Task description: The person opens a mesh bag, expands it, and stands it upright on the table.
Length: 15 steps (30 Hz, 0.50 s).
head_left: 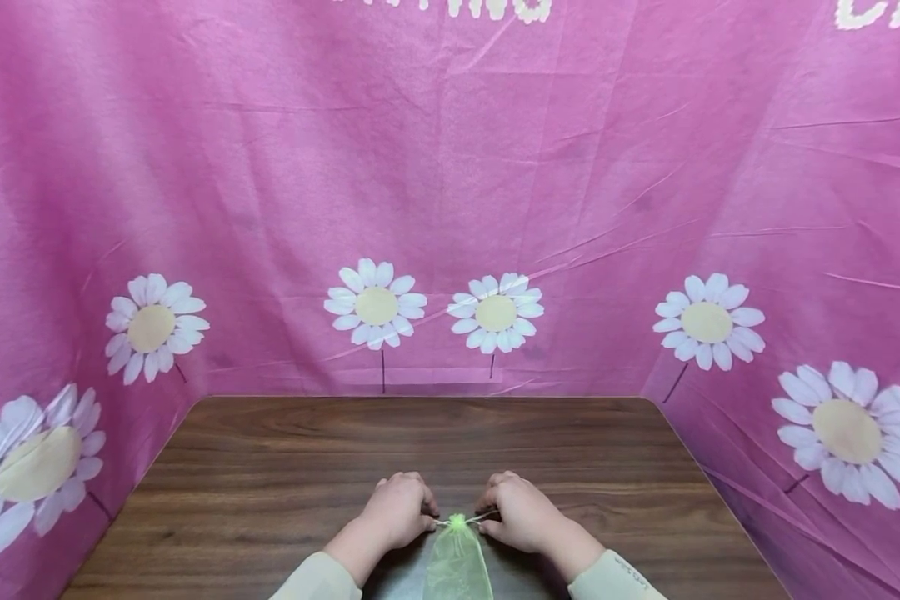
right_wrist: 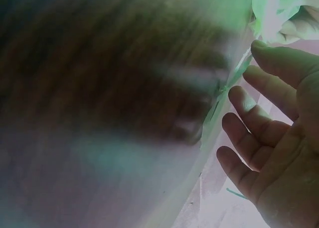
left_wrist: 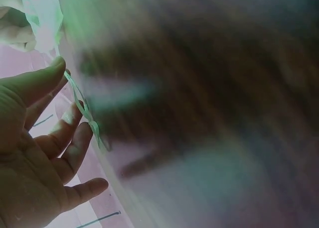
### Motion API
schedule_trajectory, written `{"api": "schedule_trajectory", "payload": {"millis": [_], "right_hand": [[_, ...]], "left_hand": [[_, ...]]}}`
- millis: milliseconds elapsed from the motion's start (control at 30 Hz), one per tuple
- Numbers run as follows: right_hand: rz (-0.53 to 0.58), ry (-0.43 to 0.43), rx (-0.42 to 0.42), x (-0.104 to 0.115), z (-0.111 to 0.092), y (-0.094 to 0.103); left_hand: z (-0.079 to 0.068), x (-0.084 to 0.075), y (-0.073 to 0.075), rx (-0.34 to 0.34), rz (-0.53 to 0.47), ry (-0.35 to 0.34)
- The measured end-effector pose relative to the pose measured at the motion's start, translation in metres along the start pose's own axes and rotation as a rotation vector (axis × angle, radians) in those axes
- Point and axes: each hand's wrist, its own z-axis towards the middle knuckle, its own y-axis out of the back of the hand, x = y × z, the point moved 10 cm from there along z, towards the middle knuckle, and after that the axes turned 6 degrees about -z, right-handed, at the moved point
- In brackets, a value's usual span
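Pinches one side of the drawstring [head_left: 482, 517] between thumb and fingers of right grip [head_left: 523, 512], the other side likewise in left grip [head_left: 399, 512]. Probably spaces both grips apart to tension the cord and cinch the neck. Note lime-green organza pouch [head_left: 456, 571] midway between grips, extending to their near side: sheer, creased, frilled at the neck, wider below. Cannot tell whether resting on counter [head_left: 270, 467].
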Motion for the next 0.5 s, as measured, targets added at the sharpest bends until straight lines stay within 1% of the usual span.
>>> {"api": "schedule_trajectory", "payload": {"millis": [167,500], "right_hand": [[-0.009,0.002,0.009,-0.0008,-0.0004,-0.0035],[-0.037,0.044,-0.022,0.0014,0.0025,-0.0035]], "left_hand": [[-0.0004,-0.0002,-0.0024,0.008,0.009,0.005],[0.0000,0.0020,-0.0023,0.009,0.021,0.017]]}}
